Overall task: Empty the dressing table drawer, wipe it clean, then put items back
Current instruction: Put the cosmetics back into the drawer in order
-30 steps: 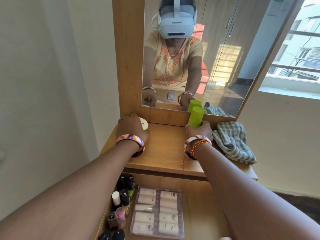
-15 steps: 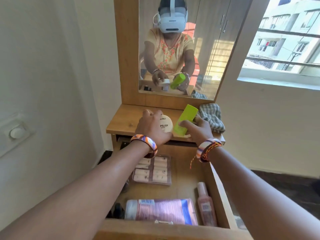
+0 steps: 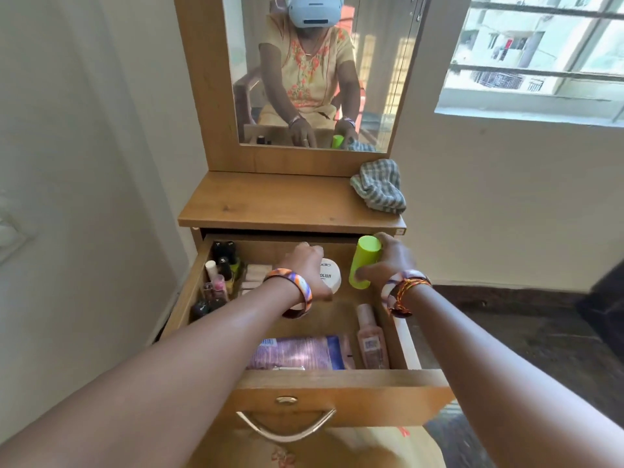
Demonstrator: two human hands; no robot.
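Both hands reach into the open wooden drawer (image 3: 341, 388) of the dressing table; the left hand (image 3: 309, 270) curls its fingers over a round white jar (image 3: 329, 276) with "POLISH" printed on its lid, holding it low over the middle of the drawer; the right hand (image 3: 388, 261) grips a lime-green plastic cylinder bottle (image 3: 363, 261), which stands almost upright at the drawer's back right corner; whether either item touches the drawer floor I cannot tell.

Along the drawer's left wall stands a cluster of small nail-polish bottles (image 3: 219, 275) with black, white and pink caps; just right of them, partly hidden by the left wrist, lies a clear plastic case of pale nail tips (image 3: 255, 276); at the drawer's front lies a purple soft packet (image 3: 297, 352), and beside it, against the right wall, a pink clear bottle (image 3: 369, 339) lies on its side; a curved metal handle (image 3: 287, 428) hangs on the drawer front.

Above the drawer, on the wooden tabletop (image 3: 270, 204), a grey-and-white checked cloth (image 3: 380, 187) sits crumpled at the back right corner, below the wood-framed mirror (image 3: 371, 79); each wrist wears a multicoloured bangle.
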